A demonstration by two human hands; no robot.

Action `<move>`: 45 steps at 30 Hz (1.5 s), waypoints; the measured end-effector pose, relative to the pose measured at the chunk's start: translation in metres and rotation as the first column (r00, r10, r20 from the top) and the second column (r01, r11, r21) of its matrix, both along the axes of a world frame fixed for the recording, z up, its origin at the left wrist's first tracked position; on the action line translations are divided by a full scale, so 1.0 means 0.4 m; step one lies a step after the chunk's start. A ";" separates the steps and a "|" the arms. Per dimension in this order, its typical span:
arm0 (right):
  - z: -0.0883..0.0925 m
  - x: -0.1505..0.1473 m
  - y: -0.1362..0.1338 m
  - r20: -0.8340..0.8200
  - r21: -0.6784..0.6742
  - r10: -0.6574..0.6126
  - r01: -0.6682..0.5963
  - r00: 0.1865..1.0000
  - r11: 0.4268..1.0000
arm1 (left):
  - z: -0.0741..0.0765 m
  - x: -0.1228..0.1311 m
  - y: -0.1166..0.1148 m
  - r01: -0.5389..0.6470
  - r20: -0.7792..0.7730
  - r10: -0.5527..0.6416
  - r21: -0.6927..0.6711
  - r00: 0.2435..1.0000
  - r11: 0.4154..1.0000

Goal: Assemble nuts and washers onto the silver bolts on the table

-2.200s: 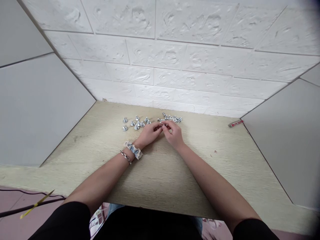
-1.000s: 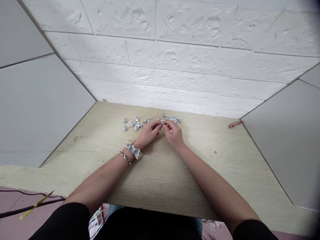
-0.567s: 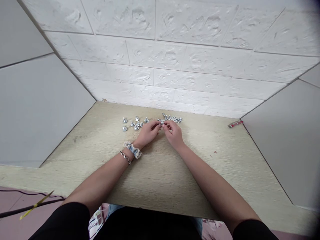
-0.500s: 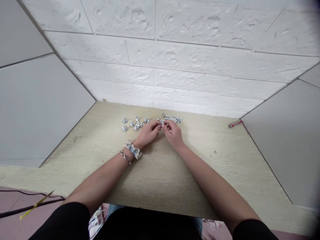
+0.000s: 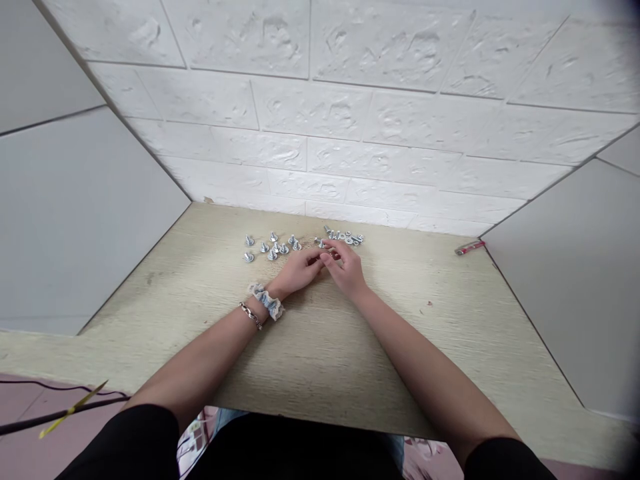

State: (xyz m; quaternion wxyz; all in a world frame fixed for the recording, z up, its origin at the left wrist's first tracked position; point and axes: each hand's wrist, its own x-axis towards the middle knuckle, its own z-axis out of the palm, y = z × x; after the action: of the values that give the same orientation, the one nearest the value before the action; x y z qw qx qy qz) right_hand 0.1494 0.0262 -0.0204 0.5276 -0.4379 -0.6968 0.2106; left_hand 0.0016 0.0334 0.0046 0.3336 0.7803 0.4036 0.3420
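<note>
Meeting at the fingertips, the left hand [image 5: 299, 270] and right hand [image 5: 345, 270] enclose a small metal bolt [image 5: 321, 245]; which one grips it, I cannot tell. A light, level pinch should suit so small a piece. Leftward, shiny threaded bolts [image 5: 273, 255] stand on round washers; just beyond the hands lies loose hardware [image 5: 349, 240], some ring-shaped, on the streaky-grained wooden table [image 5: 325, 360].

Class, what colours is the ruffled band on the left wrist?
The ruffled band is pale blue with whitish edges; the head view shows it best.
</note>
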 end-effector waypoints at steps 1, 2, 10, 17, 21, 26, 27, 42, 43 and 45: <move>0.002 0.000 -0.002 -0.008 0.024 0.006 -0.005 1.000 1.000 | 0.002 0.000 0.000 -0.009 0.022 0.009 -0.022 1.000 1.000; 0.005 0.000 -0.004 -0.014 0.047 0.008 -0.007 1.000 0.999 | 0.004 0.000 0.000 -0.016 0.049 0.018 -0.050 0.999 0.999; 0.017 0.000 -0.007 -0.060 0.048 -0.087 0.089 0.994 0.995 | -0.003 0.004 0.010 -0.078 0.165 0.108 -0.179 0.980 0.981; 0.013 -0.005 -0.005 -0.031 0.040 -0.125 0.126 0.992 0.991 | -0.008 -0.004 0.025 -0.143 0.209 0.187 -0.209 0.960 0.967; 0.005 -0.004 -0.002 -0.035 0.007 -0.134 0.135 0.990 0.991 | 0.001 -0.004 0.014 -0.103 0.167 0.131 -0.166 0.977 0.981; 0.004 -0.004 -0.001 -0.020 -0.015 -0.118 0.118 0.993 0.993 | 0.004 0.000 0.002 -0.071 -0.014 0.071 0.014 0.997 0.997; 0.004 -0.004 0.000 -0.021 -0.015 -0.112 0.112 0.993 0.994 | 0.004 0.001 0.000 -0.068 -0.052 0.071 0.049 0.996 0.996; 0.012 0.000 -0.004 -0.011 0.075 -0.031 0.032 0.999 0.997 | 0.002 0.001 0.004 -0.088 0.082 0.095 -0.087 0.992 0.992; 0.011 -0.001 -0.003 -0.017 0.070 -0.040 0.041 0.999 0.997 | 0.001 0.002 0.005 -0.098 0.091 0.107 -0.099 0.990 0.990; 0.011 -0.001 -0.003 -0.029 0.058 -0.059 0.060 0.998 0.996 | 0.001 0.002 0.006 -0.123 0.112 0.137 -0.128 0.984 0.984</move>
State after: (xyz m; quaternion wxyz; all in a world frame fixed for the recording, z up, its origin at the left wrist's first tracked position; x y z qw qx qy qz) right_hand 0.1491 0.0251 -0.0161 0.5557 -0.4398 -0.6822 0.1801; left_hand 0.0023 0.0359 0.0050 0.3810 0.7085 0.4528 0.3845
